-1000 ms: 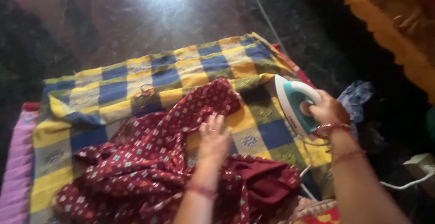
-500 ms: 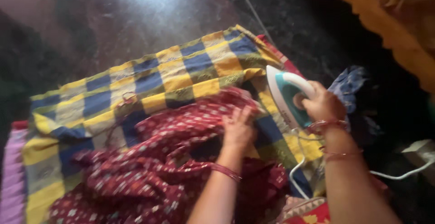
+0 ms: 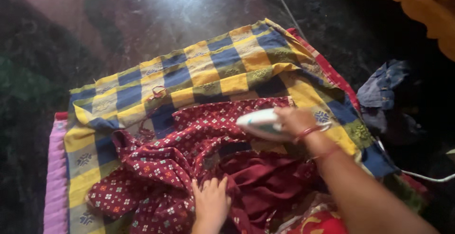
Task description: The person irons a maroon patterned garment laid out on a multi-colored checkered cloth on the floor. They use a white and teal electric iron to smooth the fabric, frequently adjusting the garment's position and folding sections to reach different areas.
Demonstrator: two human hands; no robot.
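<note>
Maroon printed cloth (image 3: 189, 153) lies crumpled over a yellow-and-blue checked blanket (image 3: 199, 73) on the dark floor (image 3: 142, 16). Its upper edge sits under the white-and-teal iron (image 3: 263, 124), which the right hand (image 3: 296, 119) grips by the handle and presses down. Nearer the body, the left hand (image 3: 211, 203) rests flat, fingers spread, on the cloth's lower folds.
</note>
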